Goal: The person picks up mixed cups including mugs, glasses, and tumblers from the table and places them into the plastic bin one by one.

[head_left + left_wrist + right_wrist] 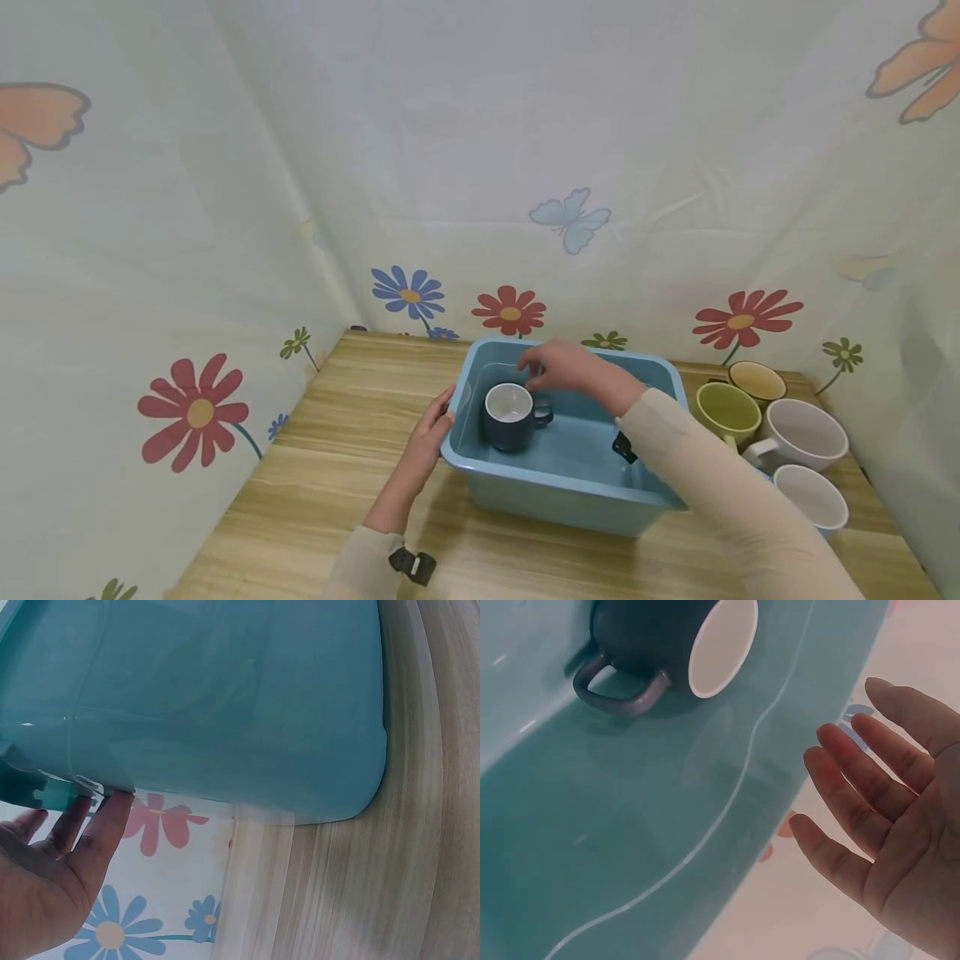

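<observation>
Wooden table (375,379): dark mug (510,425) in blue tub (555,504); right grip (566,368) apart nearby, left grip (427,437) apart, touching tub

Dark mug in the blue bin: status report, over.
Left hand touching blue bin; right hand relaxed, holding nothing. Dark mug upright inside, at the bin's left end. Nothing visible between mug and right hand.

Head view: right sleeve (705,467) hides part of blue bin (555,504) and runs off the bottom edge, green mug (727,412) partly masks yellow-lined mug (757,382); right wrist view cuts dark mug (649,645) at top, left wrist view crops bin.
</observation>
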### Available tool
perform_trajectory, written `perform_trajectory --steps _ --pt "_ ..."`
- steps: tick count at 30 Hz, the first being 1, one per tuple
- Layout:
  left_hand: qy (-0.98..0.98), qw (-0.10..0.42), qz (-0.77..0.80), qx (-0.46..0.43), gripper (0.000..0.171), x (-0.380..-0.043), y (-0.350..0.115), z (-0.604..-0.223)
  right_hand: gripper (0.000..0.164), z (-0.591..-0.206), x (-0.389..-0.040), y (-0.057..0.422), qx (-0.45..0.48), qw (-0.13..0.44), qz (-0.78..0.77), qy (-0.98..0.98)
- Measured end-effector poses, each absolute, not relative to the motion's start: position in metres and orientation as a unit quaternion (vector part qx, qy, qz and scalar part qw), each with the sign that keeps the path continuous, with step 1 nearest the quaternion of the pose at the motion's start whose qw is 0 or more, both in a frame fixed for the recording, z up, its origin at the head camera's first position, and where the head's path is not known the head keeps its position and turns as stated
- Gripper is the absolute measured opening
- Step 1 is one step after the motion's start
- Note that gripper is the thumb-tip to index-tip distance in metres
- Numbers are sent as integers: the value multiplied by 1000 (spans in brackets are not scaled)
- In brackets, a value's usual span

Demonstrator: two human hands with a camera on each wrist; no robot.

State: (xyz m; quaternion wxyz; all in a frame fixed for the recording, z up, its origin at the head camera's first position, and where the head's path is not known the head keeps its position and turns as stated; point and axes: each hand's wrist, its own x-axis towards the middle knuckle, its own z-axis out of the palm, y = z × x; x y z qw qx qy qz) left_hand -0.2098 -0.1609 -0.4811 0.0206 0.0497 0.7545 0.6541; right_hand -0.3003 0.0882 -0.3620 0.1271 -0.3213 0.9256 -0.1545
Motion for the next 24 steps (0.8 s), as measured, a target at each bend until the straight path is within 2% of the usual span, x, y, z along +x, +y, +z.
perform_trajectory --steps 24 --pt "766 8 640 65 57 -208 -161 -484 40 -342 -267 139 -315 78 -185 928"
